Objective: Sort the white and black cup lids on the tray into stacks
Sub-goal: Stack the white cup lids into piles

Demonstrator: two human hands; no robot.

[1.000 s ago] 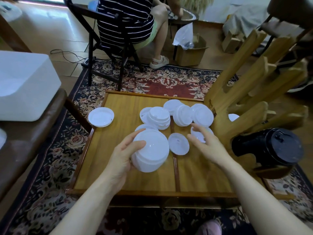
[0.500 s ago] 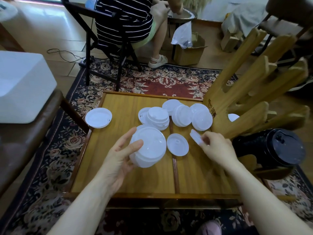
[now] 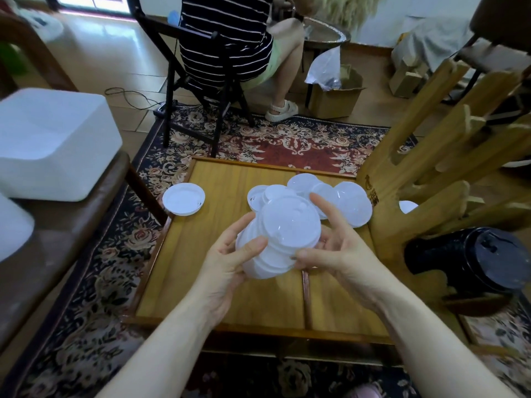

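A stack of white lids (image 3: 280, 239) is held tilted above the wooden tray (image 3: 218, 282). My left hand (image 3: 230, 259) grips the stack from the left and below. My right hand (image 3: 336, 248) holds the topmost white lid against the stack, thumb at its lower edge and fingers at its right rim. Several more white lids (image 3: 344, 202) lie in a loose pile at the tray's back, partly hidden behind the stack. One white lid (image 3: 184, 199) sits on the tray's left rim. A stack of black lids (image 3: 471, 257) lies on its side at the right.
A wooden peg rack (image 3: 425, 156) rises at the tray's right edge, with another white lid (image 3: 407, 206) behind it. A white box (image 3: 48, 145) rests on a brown bench at left. A person sits on a black chair (image 3: 207, 90) beyond the patterned rug.
My right hand picked a white lid up from the tray's right side and brought it onto the stack. My left hand raised the stack higher off the tray.
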